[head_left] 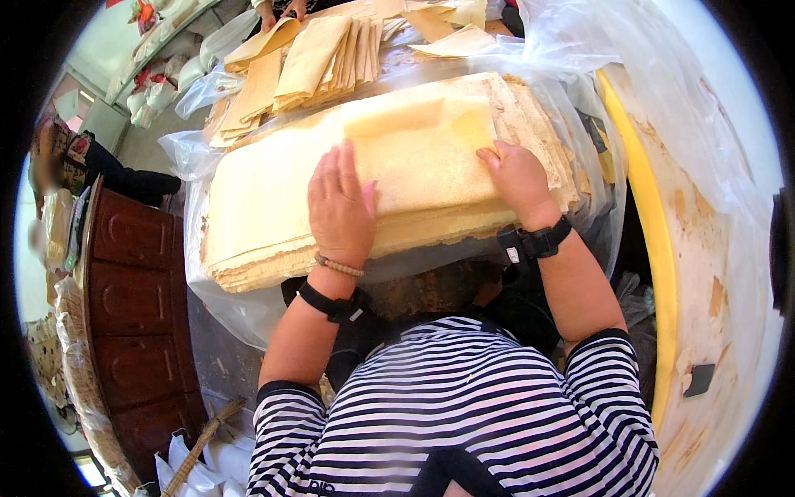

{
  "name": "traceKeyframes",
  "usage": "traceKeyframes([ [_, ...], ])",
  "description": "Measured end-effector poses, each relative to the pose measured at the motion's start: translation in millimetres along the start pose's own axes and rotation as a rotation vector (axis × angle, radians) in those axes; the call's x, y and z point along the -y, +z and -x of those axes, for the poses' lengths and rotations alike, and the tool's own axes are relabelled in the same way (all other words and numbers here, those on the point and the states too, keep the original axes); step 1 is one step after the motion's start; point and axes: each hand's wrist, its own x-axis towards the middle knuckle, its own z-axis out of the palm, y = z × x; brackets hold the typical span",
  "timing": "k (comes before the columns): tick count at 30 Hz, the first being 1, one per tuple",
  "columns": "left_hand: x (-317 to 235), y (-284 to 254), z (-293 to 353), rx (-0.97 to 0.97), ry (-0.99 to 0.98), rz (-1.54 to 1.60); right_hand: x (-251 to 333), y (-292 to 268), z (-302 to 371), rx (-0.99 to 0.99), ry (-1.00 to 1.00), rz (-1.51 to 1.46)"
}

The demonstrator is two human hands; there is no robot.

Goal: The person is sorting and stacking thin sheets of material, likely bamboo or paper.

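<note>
A broad stack of thin, pale yellow sheets [265, 186] with ragged edges lies in front of me. My left hand [341, 207] rests flat on the top sheet, its fingers stretched out and the thumb apart. At the right, my right hand [523, 184] is closed in a pinch on the edge of a yellow sheet [426, 170], whose far part looks folded over. The fingertips of that hand are partly hidden under the knuckles.
Clear plastic film [192, 157] lies under and around the stack. Beyond it are folded yellow sheets [310, 62], near another person's hands [281, 12]. A dark wooden cabinet [137, 240] stands at the left. A yellow-edged board [654, 248] runs along the right.
</note>
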Motion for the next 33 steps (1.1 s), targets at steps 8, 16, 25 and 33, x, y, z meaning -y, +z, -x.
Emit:
traceKeyframes([
  [8,-14.9,15.6,1.4,0.317,0.543,-0.022,-11.4,7.4,-17.0,0.081,0.058,-0.037],
  [16,-12.2,2.3,-29.5,0.495,0.591,0.057,12.1,-27.4,20.6,-0.062,-0.576,0.079],
  [25,-10.7,-14.2,-57.3,0.659,0.601,0.013,-22.6,-34.4,1.6,0.246,-0.561,-0.07],
  [33,-5.2,-6.5,-42.1,0.477,0.688,0.049,-34.2,-41.1,-1.4,0.33,-0.445,-0.281],
])
